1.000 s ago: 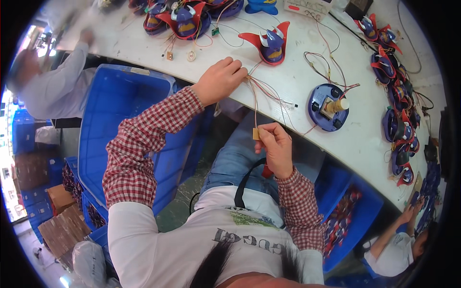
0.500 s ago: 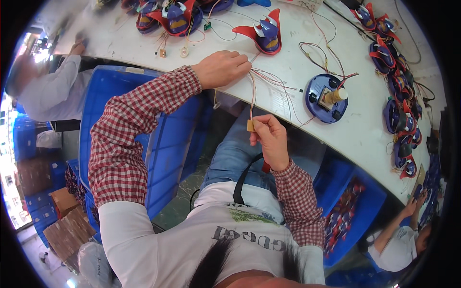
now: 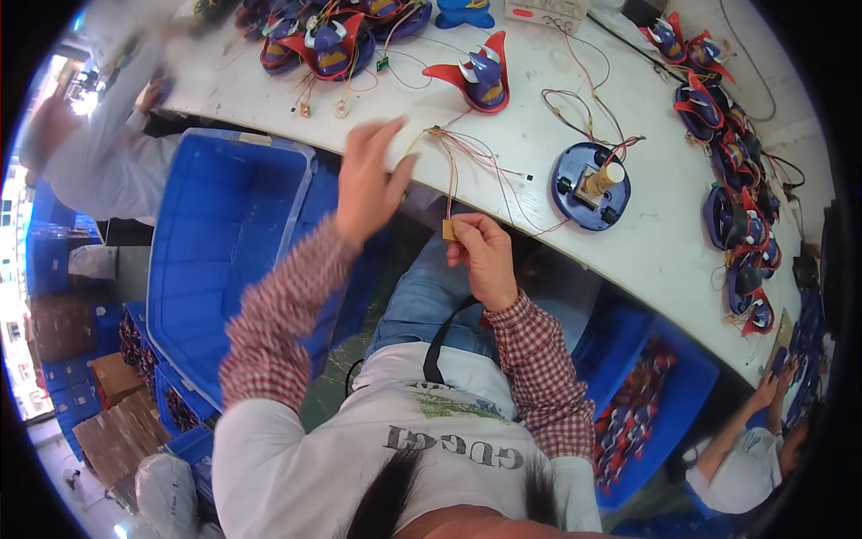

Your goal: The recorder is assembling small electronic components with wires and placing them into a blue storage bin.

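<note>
Just below the table's near edge, my right hand (image 3: pixel 486 259) pinches a small tan square part (image 3: pixel 448 230) between thumb and fingertips. Thin red and white wires (image 3: pixel 453 171) run up from that part to a bundle on the tabletop. My left hand (image 3: pixel 368 182), slightly blurred, is over the table edge with thumb and fingers apart, holding nothing; a yellowish wire (image 3: pixel 415 141) shows beside its thumb. Behind the bundle sits a purple toy head (image 3: pixel 486 79) with white horns and red wings. A round purple base (image 3: pixel 590 184) with a tan cylinder and wires lies to the right.
More toy heads crowd the back left (image 3: pixel 330 49) and the right side (image 3: pixel 741 216) of the white table (image 3: pixel 664 260). An empty-looking blue bin (image 3: pixel 229 225) stands at my left; another bin (image 3: pixel 678 404) with red and purple parts is at lower right. Co-workers sit at both sides.
My left hand has let go of the wire bundle and swung left and nearer to me, its fingers opening. My right hand keeps its pinch on the tan part. The view has shifted slightly.
</note>
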Demonstrator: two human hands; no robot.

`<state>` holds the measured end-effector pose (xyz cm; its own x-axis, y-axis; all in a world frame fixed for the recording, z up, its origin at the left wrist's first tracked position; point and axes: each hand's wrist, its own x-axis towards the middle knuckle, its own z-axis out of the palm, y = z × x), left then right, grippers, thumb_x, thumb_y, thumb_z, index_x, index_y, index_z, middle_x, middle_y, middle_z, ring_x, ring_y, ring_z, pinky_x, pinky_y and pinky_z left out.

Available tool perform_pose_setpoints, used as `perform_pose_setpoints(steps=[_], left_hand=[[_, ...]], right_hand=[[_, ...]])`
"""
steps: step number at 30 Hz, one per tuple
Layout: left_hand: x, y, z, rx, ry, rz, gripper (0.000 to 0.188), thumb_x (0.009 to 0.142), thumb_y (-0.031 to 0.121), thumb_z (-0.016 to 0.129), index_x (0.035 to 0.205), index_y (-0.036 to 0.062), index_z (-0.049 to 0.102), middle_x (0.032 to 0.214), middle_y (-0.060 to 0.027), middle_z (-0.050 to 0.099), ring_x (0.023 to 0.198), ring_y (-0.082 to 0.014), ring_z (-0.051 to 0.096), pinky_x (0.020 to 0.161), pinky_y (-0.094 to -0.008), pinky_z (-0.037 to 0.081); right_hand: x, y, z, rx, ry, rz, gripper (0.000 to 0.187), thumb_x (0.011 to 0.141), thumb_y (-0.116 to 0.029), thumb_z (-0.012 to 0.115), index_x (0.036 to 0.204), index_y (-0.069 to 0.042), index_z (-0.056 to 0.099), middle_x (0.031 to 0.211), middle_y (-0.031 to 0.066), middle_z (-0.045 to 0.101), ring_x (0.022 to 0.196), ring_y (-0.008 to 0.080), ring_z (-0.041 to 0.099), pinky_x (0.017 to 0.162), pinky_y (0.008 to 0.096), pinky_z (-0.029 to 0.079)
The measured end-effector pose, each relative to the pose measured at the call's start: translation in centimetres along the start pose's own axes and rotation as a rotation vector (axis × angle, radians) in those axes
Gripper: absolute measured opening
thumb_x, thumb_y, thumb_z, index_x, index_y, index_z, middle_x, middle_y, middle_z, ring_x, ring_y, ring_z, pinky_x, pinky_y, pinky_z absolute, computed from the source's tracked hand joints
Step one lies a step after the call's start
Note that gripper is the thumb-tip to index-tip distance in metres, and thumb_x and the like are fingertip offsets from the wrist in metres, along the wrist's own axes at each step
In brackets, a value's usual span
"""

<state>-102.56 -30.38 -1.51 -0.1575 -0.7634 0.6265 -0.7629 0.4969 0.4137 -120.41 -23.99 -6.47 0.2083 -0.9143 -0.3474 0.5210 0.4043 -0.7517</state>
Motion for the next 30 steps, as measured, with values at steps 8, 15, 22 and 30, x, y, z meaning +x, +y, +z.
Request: perform_pose_setpoints(steps=[8,15,22,30], left_hand=[[-10.4,-1.1,5.1,-0.382,-0.01,-0.648,0.062,0.079,0.013,0.068,0.13,-0.0022,0.037,0.119,-0.0174,0.046,0.1,-0.0257,0.051,0.081,-0.0301,0.047],[-10.7,-2.2,6.0,-0.866,-0.226,-0.923,0.034,0.088,0.009,0.058,0.118,-0.0006,0.048,0.103,-0.0139,0.055,0.091,-0.0205,0.056,0.075,-0.0266,0.05],[-7.3,3.3,0.7,-1.476,-0.232,-1.187,0.012,0.089,0.007,0.054,0.1,0.0011,0.053,0.086,-0.0086,0.058,0.07,-0.0141,0.056,0.06,-0.0228,0.048],[-8.1,3.5,1.2,-1.409,-0.263,-1.11,0.011,0.087,0.009,0.057,0.093,0.0015,0.052,0.08,-0.0069,0.058,0.061,-0.0107,0.054,0.052,-0.0199,0.044]], right_hand=[[-0.6,-0.2,-0.1,0.034,-0.042,-0.001,0.016,0.091,-0.01,0.056,0.1,0.002,0.058,0.082,0.0104,0.06,0.058,0.0123,0.052,0.053,0.0234,0.046],[-0.7,-0.3,0.4,0.0,-0.021,-0.014,0.015,0.091,-0.009,0.056,0.101,0.003,0.058,0.082,0.0098,0.06,0.058,0.0121,0.052,0.053,0.0226,0.045],[-1.4,-0.9,1.2,-0.439,-0.048,-0.205,0.017,0.091,-0.006,0.056,0.104,0.003,0.059,0.083,0.0093,0.06,0.059,0.0121,0.052,0.052,0.0223,0.043],[-2.5,-4.7,6.1,-1.469,-0.017,-0.96,0.021,0.083,-0.001,0.058,0.104,0.002,0.06,0.085,0.0101,0.057,0.063,0.0178,0.051,0.055,0.0256,0.043]])
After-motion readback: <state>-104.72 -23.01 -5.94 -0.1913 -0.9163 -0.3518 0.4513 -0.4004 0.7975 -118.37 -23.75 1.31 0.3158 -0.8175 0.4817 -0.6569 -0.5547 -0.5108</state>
